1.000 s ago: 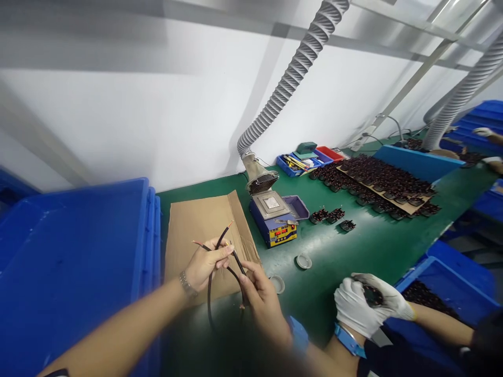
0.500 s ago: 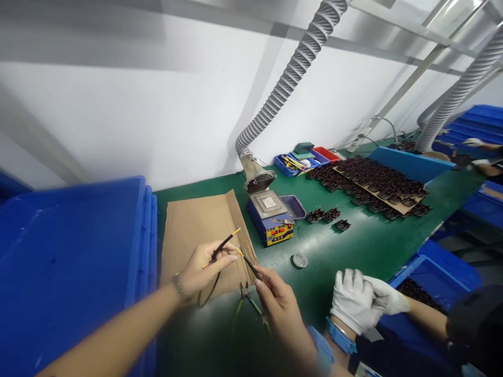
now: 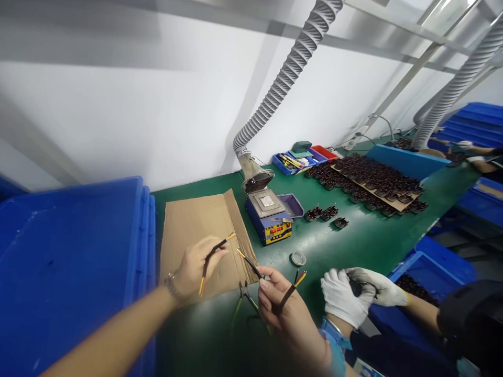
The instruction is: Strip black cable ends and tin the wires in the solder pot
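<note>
My left hand [image 3: 198, 264] is closed around a short black cable [image 3: 212, 252] over the cardboard sheet [image 3: 192, 220]. Yellow and red wire ends stick out at both of its ends. In my right hand [image 3: 285, 303] is another black cable [image 3: 251, 264], pinched between thumb and fingers; its thin stripped wires point toward my left hand. An end with red, yellow and black wires rises beside my right fingers. The two cables are apart. Below them, a pair of cutting pliers [image 3: 244, 293] with green handles lies on the green table [image 3: 314, 293].
Behind the cardboard's right side stands a solder pot [image 3: 269, 217] under a fume hose [image 3: 288, 73]. A small round dish [image 3: 298, 258] is in front. Stacked blue bins [image 3: 70, 272] flank my left arm. At right are a co-worker's gloved hands [image 3: 349, 296] and many dark parts [image 3: 377, 178].
My hands have moved apart, each with a cable. The left cable has swung so its lower end hangs down, and a multicoloured end now shows by my right hand. The co-worker's gloves shifted slightly.
</note>
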`<state>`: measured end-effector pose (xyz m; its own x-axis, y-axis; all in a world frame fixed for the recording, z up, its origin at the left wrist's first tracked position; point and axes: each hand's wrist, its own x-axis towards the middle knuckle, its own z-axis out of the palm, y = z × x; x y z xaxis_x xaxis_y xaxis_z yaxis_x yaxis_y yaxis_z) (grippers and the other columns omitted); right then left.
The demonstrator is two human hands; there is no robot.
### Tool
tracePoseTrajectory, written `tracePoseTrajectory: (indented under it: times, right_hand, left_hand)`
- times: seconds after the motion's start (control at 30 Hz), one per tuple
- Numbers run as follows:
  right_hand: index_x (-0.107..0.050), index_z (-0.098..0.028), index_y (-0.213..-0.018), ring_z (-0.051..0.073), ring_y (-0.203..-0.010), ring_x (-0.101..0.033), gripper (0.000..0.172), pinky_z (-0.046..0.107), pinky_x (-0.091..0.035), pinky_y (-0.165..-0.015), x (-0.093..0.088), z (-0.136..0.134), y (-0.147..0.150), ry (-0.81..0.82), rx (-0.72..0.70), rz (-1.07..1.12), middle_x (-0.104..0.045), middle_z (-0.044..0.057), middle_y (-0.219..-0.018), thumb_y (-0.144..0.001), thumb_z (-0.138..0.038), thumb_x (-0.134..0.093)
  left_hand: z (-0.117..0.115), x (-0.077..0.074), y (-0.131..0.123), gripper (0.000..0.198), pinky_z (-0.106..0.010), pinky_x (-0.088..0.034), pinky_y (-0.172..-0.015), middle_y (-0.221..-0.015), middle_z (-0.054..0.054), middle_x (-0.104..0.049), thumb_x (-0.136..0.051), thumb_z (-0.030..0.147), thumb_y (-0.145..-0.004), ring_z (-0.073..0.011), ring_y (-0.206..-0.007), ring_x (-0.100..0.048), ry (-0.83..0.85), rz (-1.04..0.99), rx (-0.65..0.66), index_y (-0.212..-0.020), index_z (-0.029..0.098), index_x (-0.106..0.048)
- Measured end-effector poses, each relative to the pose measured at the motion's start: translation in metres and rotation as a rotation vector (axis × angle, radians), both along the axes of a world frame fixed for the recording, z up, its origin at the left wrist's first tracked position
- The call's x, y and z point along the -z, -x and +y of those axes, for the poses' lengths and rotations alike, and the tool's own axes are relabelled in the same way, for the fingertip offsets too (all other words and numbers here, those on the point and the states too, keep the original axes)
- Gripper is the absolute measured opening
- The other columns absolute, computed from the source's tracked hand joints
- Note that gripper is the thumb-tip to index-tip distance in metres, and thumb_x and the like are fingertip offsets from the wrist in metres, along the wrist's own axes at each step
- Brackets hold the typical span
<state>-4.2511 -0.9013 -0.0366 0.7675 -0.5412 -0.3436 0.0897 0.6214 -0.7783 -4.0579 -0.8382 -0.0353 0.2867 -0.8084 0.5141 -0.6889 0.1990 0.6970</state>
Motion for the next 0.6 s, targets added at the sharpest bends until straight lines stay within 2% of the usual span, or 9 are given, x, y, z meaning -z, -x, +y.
tracePoseTrajectory:
  times: [0.1,0.17,0.37,0.5,0.6]
  right_hand:
    - [-0.044,-0.018,-0.101,0.001,-0.033,-0.017,0.022,0.017,-0.009,-0.033,-0.002,0.002,0.001,-0.008,-0.013,-0.002,-0.035,-0.009,-0.05,-0.082,-0.028,-0.049]
    - [-0.044,-0.018,-0.1,0.0,-0.032,-0.017,0.023,0.017,-0.01,-0.033,-0.003,0.003,0.0,-0.014,-0.024,-0.002,-0.037,-0.009,-0.05,-0.081,-0.03,-0.05]
    - [-0.045,-0.02,-0.1,0.0,-0.033,-0.018,0.024,0.017,-0.01,-0.034,-0.004,0.003,0.002,-0.027,-0.045,0.035,-0.037,-0.009,-0.05,-0.08,-0.031,-0.051]
    - [-0.046,-0.018,-0.101,0.002,-0.037,-0.021,0.024,0.017,-0.012,-0.037,-0.002,0.003,0.005,-0.009,-0.029,0.05,-0.035,-0.009,-0.05,-0.08,-0.03,-0.052]
    - [-0.047,-0.018,-0.101,0.003,-0.041,-0.024,0.027,0.018,-0.015,-0.039,-0.003,0.003,0.006,0.077,-0.011,0.091,-0.032,-0.008,-0.051,-0.079,-0.033,-0.054]
  left_hand:
    - [0.0,0.001,0.002,0.01,-0.022,-0.044,-0.063,-0.076,-0.004,-0.058,-0.052,0.015,-0.077,-0.0118,-0.07,-0.054,0.062,-0.026,0.113,-0.086,0.017,-0.056]
    - [0.0,0.003,0.003,0.011,-0.023,-0.044,-0.065,-0.077,-0.004,-0.058,-0.051,0.015,-0.078,-0.0124,-0.071,-0.054,0.047,-0.025,0.138,-0.086,0.018,-0.058]
    - [0.001,0.004,0.004,0.008,-0.022,-0.043,-0.063,-0.074,-0.004,-0.057,-0.051,0.014,-0.078,-0.0121,-0.069,-0.053,-0.015,-0.029,0.128,-0.082,0.018,-0.057]
    - [0.001,-0.003,0.004,0.003,-0.022,-0.042,-0.061,-0.069,-0.003,-0.056,-0.054,0.017,-0.076,-0.0119,-0.064,-0.052,-0.065,0.051,0.097,-0.073,0.017,-0.055]
    - [0.001,-0.01,0.003,0.011,-0.023,-0.04,-0.059,-0.065,-0.003,-0.054,-0.054,0.02,-0.076,-0.0122,-0.062,-0.051,-0.131,0.136,0.067,-0.066,0.016,-0.054]
